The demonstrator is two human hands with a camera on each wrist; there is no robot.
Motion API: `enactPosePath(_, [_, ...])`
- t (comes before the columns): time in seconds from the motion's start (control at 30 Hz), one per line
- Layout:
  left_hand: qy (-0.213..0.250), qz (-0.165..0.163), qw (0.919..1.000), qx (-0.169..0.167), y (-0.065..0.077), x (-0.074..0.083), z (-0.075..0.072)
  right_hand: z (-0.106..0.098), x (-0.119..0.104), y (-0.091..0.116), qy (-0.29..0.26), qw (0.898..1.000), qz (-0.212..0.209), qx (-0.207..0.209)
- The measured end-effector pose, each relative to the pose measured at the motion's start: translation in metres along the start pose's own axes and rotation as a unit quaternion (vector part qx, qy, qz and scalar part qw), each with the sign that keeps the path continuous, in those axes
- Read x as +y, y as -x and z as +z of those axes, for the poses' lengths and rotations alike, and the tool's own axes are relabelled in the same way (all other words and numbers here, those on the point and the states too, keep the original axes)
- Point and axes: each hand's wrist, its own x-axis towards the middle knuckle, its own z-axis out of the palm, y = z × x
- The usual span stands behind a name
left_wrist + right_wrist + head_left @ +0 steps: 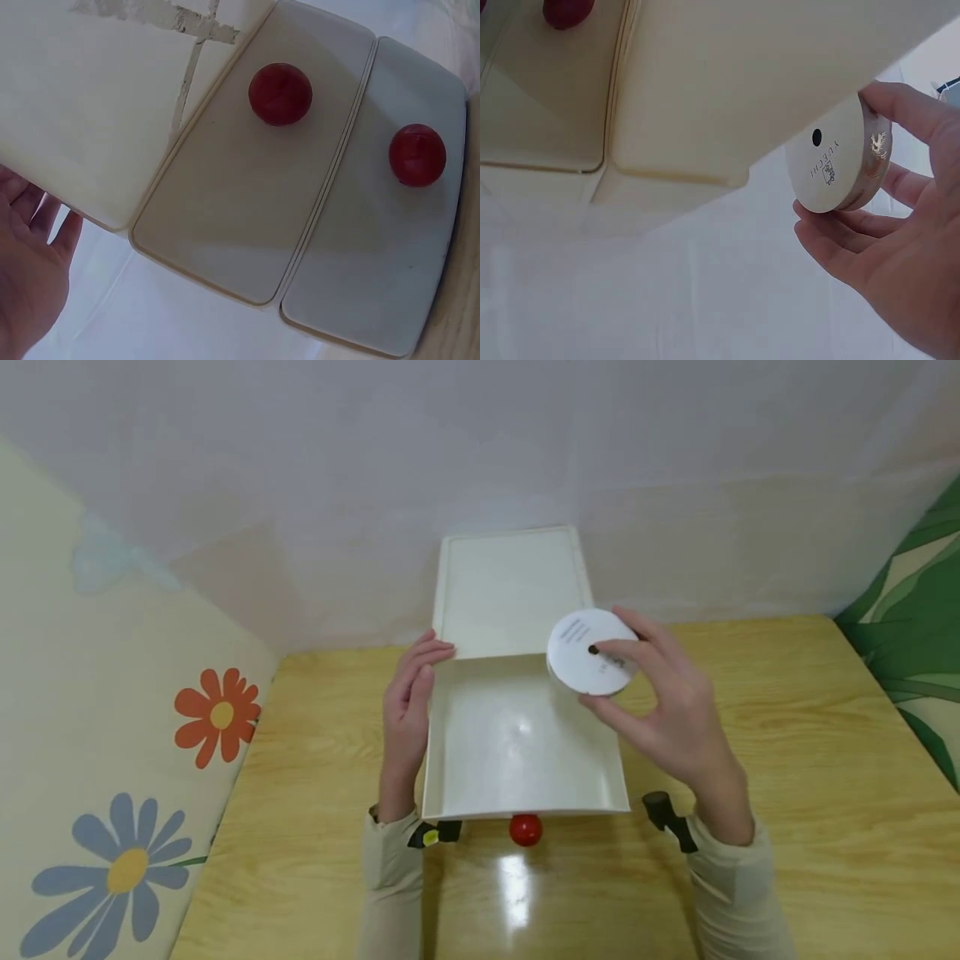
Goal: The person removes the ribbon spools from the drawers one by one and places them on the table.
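Observation:
My right hand point(678, 718) holds a ribbon spool point(590, 652) by its rim, fingers and thumb around it, one fingertip by the centre hole. In the right wrist view the spool point(829, 157) has a white printed face and a shiny ribbon with a gold print on its edge. The spool is raised at the right side of a pulled-out white drawer point(517, 760), which has a red knob point(526, 830) in front. My left hand point(408, 710) rests against the drawer's left side near the cabinet point(513, 585), fingers mostly straight. The drawer's inside shows bare.
Below the pulled-out drawer, the left wrist view shows two pushed-in drawer fronts, with an upper red knob point(280, 94) and a lower red knob point(417, 155). The cabinet stands on a wood-grain table point(787, 760) against a pale curtain point(360, 552). Flower-patterned panels flank the table.

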Motion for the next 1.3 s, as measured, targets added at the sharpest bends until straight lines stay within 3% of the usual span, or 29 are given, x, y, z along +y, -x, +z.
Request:
enactPosePath(0.23, [0.004,0.012,0.9995,0.031,-0.009,-0.006,-0.001,-0.008,0.004,0.001,-0.008,0.999,0.008,0.048])
enactPosePath(0.53, [0.038,0.023,0.9984,0.035,-0.016,-0.014,0.005,-0.017,0.009,0.004,0.023,0.997,0.03,0.074])
enactPosePath(0.77, [0.041,0.023,0.9982,0.037,-0.019,-0.015,0.003,-0.02,0.014,0.005,0.027,0.997,0.039,0.065])
enactPosePath(1.07, [0.051,0.032,0.9978,0.029,-0.019,-0.018,0.003,-0.043,0.031,0.016,0.068,0.995,0.06,0.035])
enactPosePath(1.3, [0.051,0.021,0.998,0.03,-0.018,-0.017,0.001,-0.052,0.047,0.023,0.073,0.99,0.115,0.042])
